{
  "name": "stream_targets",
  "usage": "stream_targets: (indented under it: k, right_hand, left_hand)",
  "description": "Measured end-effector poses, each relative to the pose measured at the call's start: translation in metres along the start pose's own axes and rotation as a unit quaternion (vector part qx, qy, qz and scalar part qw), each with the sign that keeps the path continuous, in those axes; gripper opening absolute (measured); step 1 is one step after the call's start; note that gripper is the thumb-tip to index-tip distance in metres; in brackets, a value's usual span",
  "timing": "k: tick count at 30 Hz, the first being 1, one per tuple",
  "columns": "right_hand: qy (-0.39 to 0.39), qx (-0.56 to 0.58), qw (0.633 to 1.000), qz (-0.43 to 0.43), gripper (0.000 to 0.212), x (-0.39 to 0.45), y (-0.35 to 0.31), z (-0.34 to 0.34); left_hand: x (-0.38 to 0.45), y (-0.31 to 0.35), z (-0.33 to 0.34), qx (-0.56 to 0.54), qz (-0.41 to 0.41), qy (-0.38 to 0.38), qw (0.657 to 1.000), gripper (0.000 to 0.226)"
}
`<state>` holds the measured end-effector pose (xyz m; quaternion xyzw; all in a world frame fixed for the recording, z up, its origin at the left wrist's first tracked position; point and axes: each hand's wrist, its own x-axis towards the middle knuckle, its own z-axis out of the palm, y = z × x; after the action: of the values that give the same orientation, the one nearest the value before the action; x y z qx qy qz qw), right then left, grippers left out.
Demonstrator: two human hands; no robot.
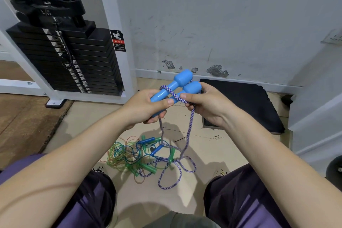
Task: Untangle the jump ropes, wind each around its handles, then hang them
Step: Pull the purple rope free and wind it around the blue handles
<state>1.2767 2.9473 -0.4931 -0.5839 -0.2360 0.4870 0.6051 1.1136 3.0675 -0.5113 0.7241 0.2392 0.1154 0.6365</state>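
Left hand (pixel 148 106) grips two blue handles (pixel 177 87) held side by side, heads pointing away. Right hand (pixel 207 105) pinches the purple braided rope (pixel 188 135) against them, one turn crossing the shafts. The rope hangs below both hands to a tangled pile of ropes (pixel 133 153) on the floor.

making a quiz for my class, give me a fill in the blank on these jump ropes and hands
1. The left hand grips two ____ handles.
2. The right hand pinches the purple-and-white ____.
3. The tangled green and blue ropes lie on the ____.

Missing words: blue; rope; floor
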Motion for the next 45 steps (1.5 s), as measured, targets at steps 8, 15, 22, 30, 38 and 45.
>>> stream_targets:
  k: [8,15,22,30,38,45]
  right_hand:
    - [0.042,-0.120,0.992,0.025,0.006,-0.005,0.001,-0.004]
    - [0.099,-0.252,0.962,-0.030,0.015,-0.009,-0.002,-0.008]
    - [-0.007,-0.377,0.913,-0.155,0.012,-0.014,-0.009,-0.003]
    - [-0.021,-0.318,0.930,-0.183,0.025,-0.010,-0.007,-0.001]
    - [-0.074,-0.328,0.936,-0.103,0.028,-0.017,-0.007,-0.005]
    - [-0.043,-0.280,0.950,-0.129,0.039,-0.016,-0.007,-0.003]
  left_hand:
    - [0.001,-0.002,-0.007,-0.034,-0.012,0.019,0.999,0.025]
    - [0.005,0.001,-0.014,-0.095,-0.050,0.119,0.987,0.019]
    - [0.000,0.004,-0.022,0.096,-0.111,-0.027,0.989,0.017]
    - [-0.012,0.012,-0.014,0.131,-0.087,-0.256,0.954,0.025]
    - [-0.010,0.013,-0.011,0.100,-0.048,-0.204,0.973,0.026]
    - [-0.009,0.012,-0.012,0.081,-0.038,-0.179,0.980,0.022]
